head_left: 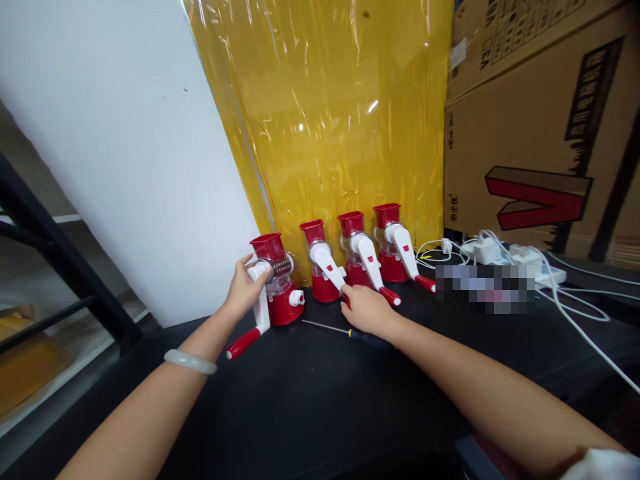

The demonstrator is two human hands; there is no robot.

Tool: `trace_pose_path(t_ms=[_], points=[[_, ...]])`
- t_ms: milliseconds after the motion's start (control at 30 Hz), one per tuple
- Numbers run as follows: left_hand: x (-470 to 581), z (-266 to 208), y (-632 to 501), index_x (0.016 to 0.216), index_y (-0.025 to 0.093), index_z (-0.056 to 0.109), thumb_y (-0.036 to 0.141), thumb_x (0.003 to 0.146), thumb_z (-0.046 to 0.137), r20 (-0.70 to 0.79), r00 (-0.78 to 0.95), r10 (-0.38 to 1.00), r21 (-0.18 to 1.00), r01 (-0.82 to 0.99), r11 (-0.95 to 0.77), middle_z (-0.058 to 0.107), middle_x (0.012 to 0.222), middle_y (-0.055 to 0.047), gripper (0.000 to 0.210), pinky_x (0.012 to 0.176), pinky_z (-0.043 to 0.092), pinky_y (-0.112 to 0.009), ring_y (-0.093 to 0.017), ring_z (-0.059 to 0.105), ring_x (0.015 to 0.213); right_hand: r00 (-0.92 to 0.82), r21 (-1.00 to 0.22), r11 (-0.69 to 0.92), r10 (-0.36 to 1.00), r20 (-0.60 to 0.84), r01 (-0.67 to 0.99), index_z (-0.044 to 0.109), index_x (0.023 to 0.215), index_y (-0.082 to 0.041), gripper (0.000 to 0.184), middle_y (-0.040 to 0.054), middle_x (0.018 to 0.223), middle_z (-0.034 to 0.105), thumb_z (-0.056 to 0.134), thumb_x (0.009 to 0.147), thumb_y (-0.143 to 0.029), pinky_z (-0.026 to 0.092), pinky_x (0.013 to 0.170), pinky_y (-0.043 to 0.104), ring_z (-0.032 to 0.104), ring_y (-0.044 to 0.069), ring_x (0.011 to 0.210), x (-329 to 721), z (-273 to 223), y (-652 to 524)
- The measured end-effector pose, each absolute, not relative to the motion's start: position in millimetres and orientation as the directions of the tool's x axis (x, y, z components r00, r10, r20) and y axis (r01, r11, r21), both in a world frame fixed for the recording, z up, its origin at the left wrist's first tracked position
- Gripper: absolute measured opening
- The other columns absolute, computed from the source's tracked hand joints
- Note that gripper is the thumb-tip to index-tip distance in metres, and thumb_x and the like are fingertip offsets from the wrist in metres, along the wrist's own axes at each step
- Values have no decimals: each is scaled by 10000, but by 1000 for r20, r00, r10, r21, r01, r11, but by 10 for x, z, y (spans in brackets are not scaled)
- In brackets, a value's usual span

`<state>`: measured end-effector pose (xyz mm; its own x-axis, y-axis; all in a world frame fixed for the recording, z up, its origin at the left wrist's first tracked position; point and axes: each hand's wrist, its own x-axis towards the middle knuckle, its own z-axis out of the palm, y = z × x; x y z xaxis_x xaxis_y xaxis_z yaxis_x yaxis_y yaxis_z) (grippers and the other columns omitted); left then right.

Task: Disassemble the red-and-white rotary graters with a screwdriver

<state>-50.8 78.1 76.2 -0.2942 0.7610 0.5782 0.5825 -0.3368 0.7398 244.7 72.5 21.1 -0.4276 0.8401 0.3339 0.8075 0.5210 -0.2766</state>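
Several red and white rotary graters with hand cranks stand upright in a row on the black table. My left hand [244, 287] is closed around the white crank hub of the leftmost rotary grater [287, 307], whose red-gripped crank points down to the left. On the second rotary grater [325, 288], my right hand [367, 309] grips the crank's end; most of its red handle is hidden under my fingers. Two further graters, the third one [351, 223] and the rightmost one [387, 213], stand beyond my right hand. Just below it lies a screwdriver [327, 327], its dark handle partly covered.
A yellow transparent plastic sheet [340, 120] hangs behind the graters. White cables and a power strip [550, 275] lie at the right, before a large cardboard box [525, 147]. A white panel [125, 153] and black shelf frame [65, 260] stand left.
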Motion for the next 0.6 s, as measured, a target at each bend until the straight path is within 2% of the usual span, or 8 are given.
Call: trace_pose_path(t_ms=[200,400,600], points=[[-530,851,618,1446,120,268,354,770,729,583,-337,739,716,644,-270,597,1249,-204,851,963,505,-471,-273,641,1101,-428,-235,523,830,357,819,602,1163,-188,334,134,1110,589,474,910,-365,481,769,360,583,284,1046,2440,219,695],[-529,935,308,1449,167,275,335,795,693,607,-280,743,685,659,-311,589,1291,-182,794,972,510,-464,-266,628,1139,-472,-154,559,794,383,815,594,1162,-173,347,139,1122,545,515,898,-383,502,751,367,550,284,1036,2411,217,604],[-530,1090,-37,1459,217,320,355,812,661,629,-175,758,602,727,-331,620,1257,-142,744,962,524,-476,-267,636,1109,-472,-161,567,786,399,808,599,1158,-161,362,157,1184,514,503,906,-403,509,790,376,539,284,1065,2389,215,568]])
